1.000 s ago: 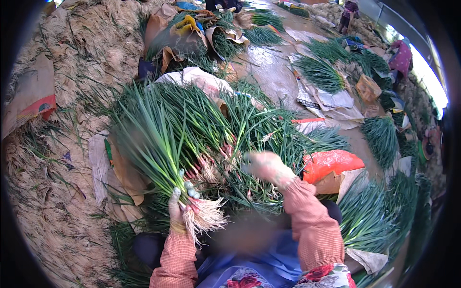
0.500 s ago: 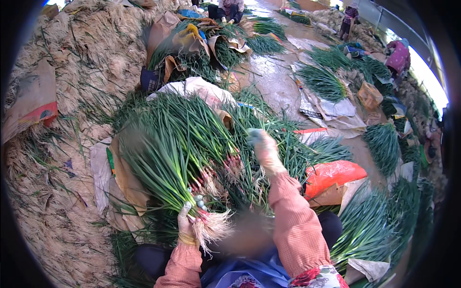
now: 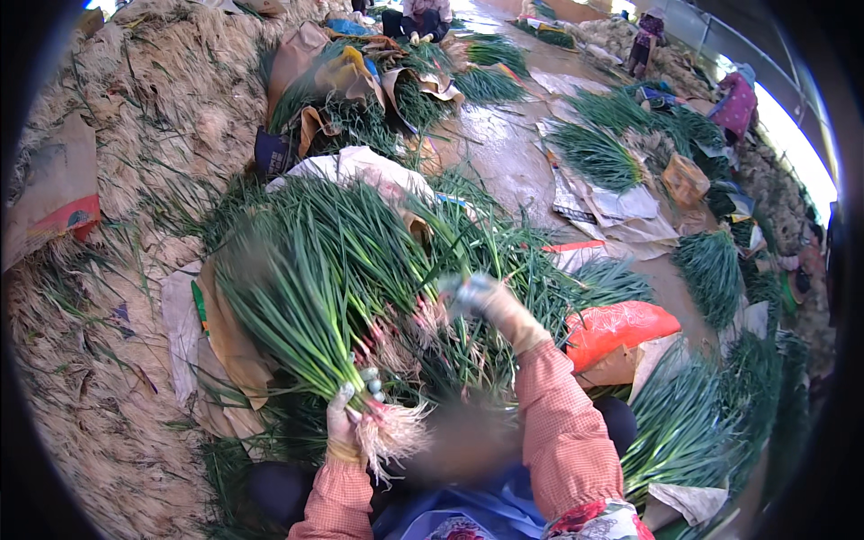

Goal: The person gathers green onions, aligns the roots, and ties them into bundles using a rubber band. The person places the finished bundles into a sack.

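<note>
My left hand (image 3: 344,416), in a pale glove, is closed round the lower stems of a bunch of spring onions (image 3: 310,328). Their white, stringy roots (image 3: 393,432) hang out past the fingers, and the long green leaves fan away to the upper left. Against the pile of loose spring onions (image 3: 504,261) is my right hand (image 3: 481,297), gloved with bluish fingertips. Motion smears its fingers, so whether a stalk is in them does not show. Between the hands, more spring onions with reddish bulbs (image 3: 423,319) lie on the heap.
Cut roots and dry waste (image 3: 99,351) cover the ground on the left. An orange-red bag (image 3: 621,333) lies right of my arm, with another spring onion heap (image 3: 693,423) below. Sacks (image 3: 364,166) lie beyond the pile. Several people sit or stand farther off, one in pink (image 3: 735,108).
My right hand has come down and slightly left, nearer the bulbs in the middle. The left hand keeps its hold on the bunch, almost in the same place. The view has shifted slightly.
</note>
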Tool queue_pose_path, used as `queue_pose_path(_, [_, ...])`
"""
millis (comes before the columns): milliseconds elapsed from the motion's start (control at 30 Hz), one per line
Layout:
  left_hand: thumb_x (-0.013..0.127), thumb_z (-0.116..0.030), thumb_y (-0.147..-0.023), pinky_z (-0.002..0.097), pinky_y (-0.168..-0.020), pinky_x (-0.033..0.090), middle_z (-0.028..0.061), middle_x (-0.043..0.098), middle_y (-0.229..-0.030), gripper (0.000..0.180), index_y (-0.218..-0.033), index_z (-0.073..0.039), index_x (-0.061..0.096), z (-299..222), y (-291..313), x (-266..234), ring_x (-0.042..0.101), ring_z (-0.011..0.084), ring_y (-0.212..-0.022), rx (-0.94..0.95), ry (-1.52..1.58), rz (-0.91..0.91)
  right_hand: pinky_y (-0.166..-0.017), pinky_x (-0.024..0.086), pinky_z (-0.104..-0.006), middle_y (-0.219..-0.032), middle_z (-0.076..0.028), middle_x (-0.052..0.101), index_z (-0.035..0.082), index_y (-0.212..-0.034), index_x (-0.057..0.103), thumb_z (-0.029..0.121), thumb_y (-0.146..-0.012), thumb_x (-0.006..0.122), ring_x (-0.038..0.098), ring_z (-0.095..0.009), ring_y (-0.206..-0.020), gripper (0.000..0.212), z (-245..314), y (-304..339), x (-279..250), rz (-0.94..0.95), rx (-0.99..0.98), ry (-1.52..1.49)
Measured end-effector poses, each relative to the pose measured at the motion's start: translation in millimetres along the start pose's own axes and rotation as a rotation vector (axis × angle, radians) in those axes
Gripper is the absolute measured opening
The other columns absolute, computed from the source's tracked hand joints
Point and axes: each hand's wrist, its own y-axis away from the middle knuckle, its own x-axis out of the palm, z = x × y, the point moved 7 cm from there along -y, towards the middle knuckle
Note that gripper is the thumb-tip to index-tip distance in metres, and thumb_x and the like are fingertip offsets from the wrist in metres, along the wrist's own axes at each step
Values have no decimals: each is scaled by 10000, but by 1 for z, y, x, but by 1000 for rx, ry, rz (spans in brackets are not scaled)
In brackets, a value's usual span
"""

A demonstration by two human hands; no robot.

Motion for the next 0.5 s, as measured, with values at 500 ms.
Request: queue_pose_path(500, [485,-209,-879,371,-597,556,200,665,-858,408,-1112,115,567,43,1,4,635,275,-606,-97,-356,-10,-687,506,-411,-833,-160,659,87,-1041,573,334,-845,630,648,-316,-770,320,-73,90,85,156,3,818])
